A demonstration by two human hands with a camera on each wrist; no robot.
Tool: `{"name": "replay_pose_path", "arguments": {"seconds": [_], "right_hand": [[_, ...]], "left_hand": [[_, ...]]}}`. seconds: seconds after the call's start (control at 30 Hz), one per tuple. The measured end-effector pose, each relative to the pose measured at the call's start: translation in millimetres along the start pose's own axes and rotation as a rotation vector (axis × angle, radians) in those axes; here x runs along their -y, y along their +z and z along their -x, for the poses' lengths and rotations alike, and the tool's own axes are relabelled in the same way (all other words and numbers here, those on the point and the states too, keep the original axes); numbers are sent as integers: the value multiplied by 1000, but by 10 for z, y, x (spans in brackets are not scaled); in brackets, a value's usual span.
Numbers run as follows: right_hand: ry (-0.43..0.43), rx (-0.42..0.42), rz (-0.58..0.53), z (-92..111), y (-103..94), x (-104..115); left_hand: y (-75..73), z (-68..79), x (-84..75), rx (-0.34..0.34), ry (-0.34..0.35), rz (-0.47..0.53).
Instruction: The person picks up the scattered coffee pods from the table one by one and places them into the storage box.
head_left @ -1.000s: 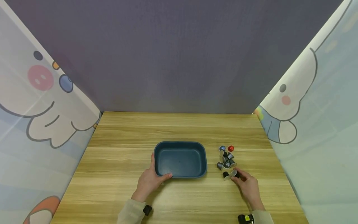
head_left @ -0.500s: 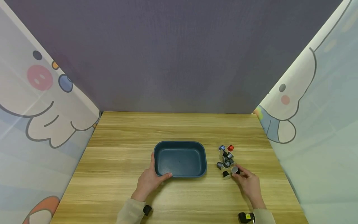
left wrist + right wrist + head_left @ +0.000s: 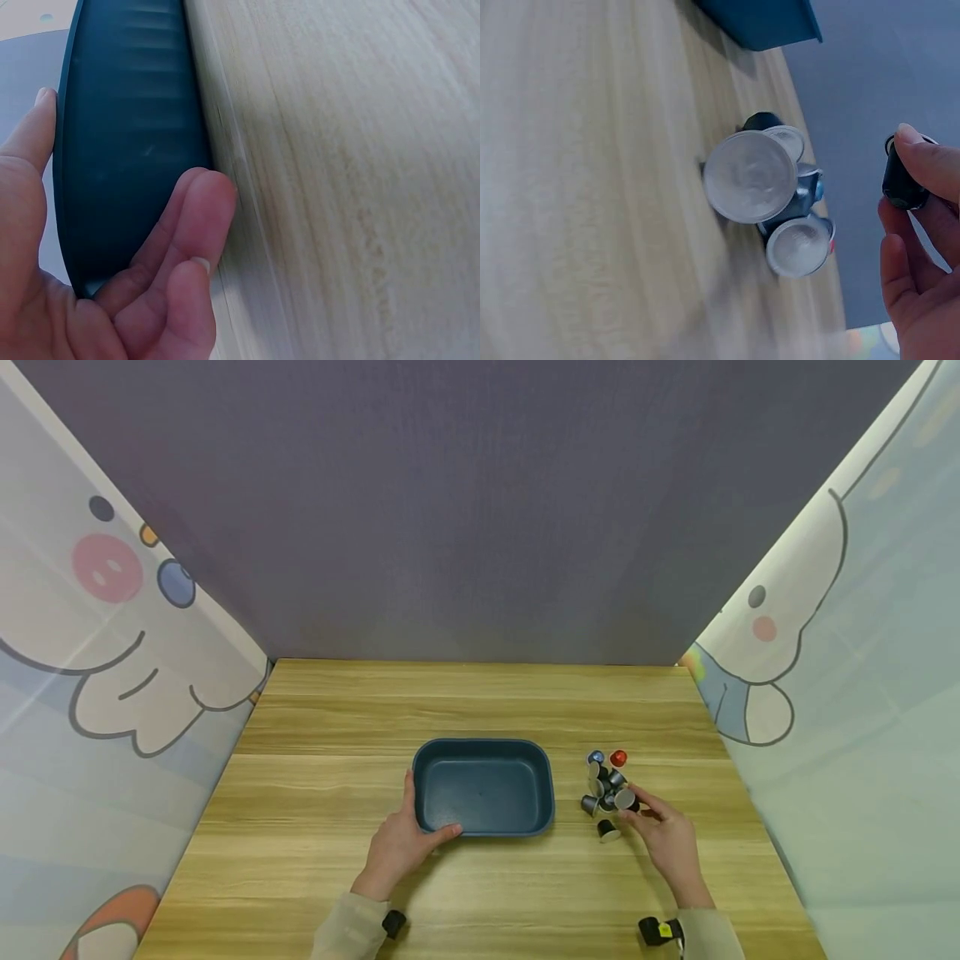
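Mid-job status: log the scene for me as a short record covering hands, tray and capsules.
Left hand: holds the tray at its near-left corner, thumb along the near rim
Right hand: pinches a dark capsule with a pale lid, apart from the pile in the wrist view
Tray: dark blue, on the wooden table, no capsules visible inside
Pile: right of the tray, overlapping, exact count unclear
Colours at far end: blue capsule, red capsule
Stray: one dark capsule nearer the person
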State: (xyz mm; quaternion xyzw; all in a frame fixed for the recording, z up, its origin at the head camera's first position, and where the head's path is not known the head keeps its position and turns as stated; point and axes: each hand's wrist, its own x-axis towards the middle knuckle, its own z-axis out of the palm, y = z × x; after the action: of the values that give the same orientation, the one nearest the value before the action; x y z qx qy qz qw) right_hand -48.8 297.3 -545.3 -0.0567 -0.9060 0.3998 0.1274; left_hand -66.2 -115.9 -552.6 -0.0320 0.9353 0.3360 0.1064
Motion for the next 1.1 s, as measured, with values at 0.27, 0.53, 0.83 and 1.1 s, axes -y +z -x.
{"name": "replay_pose_path", "arguments": {"seconds": [0.27, 0.53, 0.83, 1.1], "right_hand": [[-37, 50, -97, -57, 12, 95], [-130, 60, -64, -130, 47, 197], [-206, 58, -30, -257, 78, 354], [-227, 100, -79, -394, 143, 516]], "left_hand": [[7, 4, 2, 12, -2, 2], [19, 5, -2, 4, 11, 4], [19, 11, 3, -3, 12, 3], [2, -1, 9, 14, 8, 10]]}}
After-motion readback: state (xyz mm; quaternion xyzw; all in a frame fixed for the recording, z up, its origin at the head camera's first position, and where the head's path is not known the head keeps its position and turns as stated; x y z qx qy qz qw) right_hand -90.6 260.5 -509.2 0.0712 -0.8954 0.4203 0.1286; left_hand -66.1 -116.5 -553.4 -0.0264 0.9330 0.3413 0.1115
